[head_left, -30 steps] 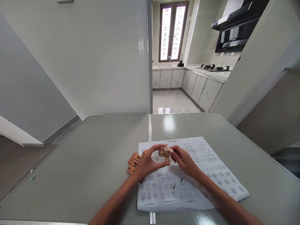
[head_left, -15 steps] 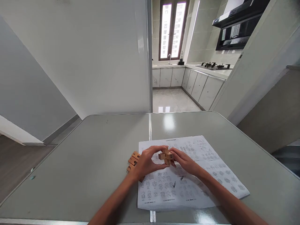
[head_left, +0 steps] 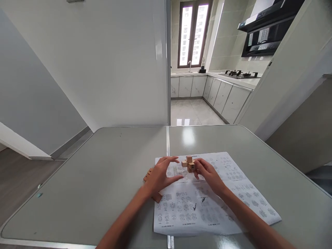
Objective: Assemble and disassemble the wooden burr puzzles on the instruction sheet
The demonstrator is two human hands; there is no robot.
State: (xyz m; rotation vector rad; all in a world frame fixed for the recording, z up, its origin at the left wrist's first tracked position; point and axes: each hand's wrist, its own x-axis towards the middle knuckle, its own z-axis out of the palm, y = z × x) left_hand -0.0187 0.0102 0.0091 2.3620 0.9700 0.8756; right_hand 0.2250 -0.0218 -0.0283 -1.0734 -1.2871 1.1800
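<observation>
My right hand (head_left: 207, 174) pinches a small wooden burr puzzle (head_left: 189, 164) by its right side, holding it above the printed sheet (head_left: 215, 218). The puzzle is made of crossed wooden pieces, and one end carries a dark number 2. To its left my left hand (head_left: 163, 174) is apart from it, thumb and fingers spread with nothing between them. Loose notched wooden pieces (head_left: 147, 174) lie on the table beside and partly beneath my left hand, which hides some of them. One end of a wooden piece (head_left: 157, 197) shows below the left wrist.
The sheet, covered with small diagrams and two handwritten marks, lies on a grey table (head_left: 90, 190) with a metal seam down its middle. Small greenish bits (head_left: 39, 195) lie near the left edge. Beyond the table, a doorway opens onto a kitchen with white cabinets (head_left: 199, 86).
My left hand has let go of the puzzle and opened beside it. My right hand has lifted the puzzle slightly up and to the right. The view has shifted a little.
</observation>
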